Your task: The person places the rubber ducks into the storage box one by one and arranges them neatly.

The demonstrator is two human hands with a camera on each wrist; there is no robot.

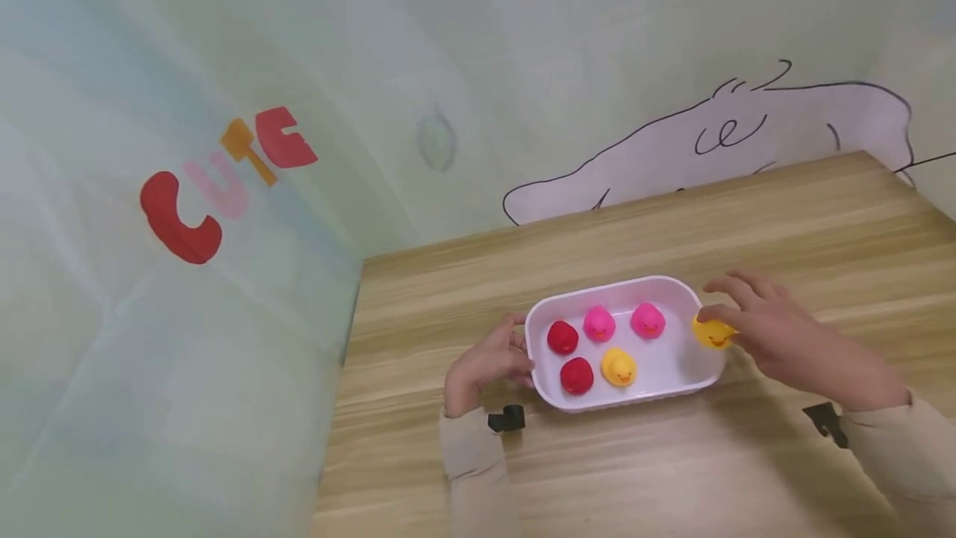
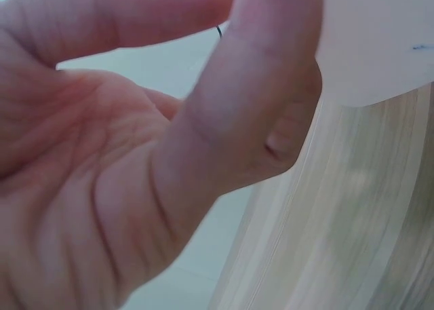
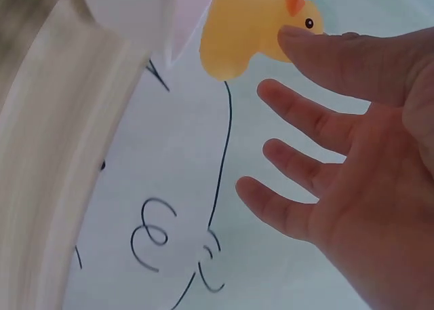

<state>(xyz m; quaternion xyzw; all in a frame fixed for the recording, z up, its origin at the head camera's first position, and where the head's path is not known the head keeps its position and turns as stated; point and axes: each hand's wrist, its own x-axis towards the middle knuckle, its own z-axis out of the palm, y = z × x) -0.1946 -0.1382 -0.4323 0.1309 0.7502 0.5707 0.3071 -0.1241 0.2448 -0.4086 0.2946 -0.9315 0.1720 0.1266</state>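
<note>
A white tray (image 1: 665,380) with rounded corners stands on the wooden table. My left hand (image 1: 493,359) grips its left end, with fingertips at the rim. At the opposite end, my right hand (image 1: 780,339) pinches a yellow rubber duck (image 1: 713,332) between thumb and forefinger, just over the right rim. In the right wrist view the thumb presses on the head of this duck (image 3: 237,32), and the other fingers are spread apart. Inside the tray sit two red rubber toys (image 1: 563,338) on the left, two pink ducks (image 1: 647,321) along the back and another yellow duck (image 1: 619,367) in front.
The wooden table (image 1: 418,438) meets a pale printed cloth (image 1: 418,65) at its back and left edges. Coloured letters (image 1: 182,222) are on the left cloth. Black straps (image 1: 508,419) show at both wrists.
</note>
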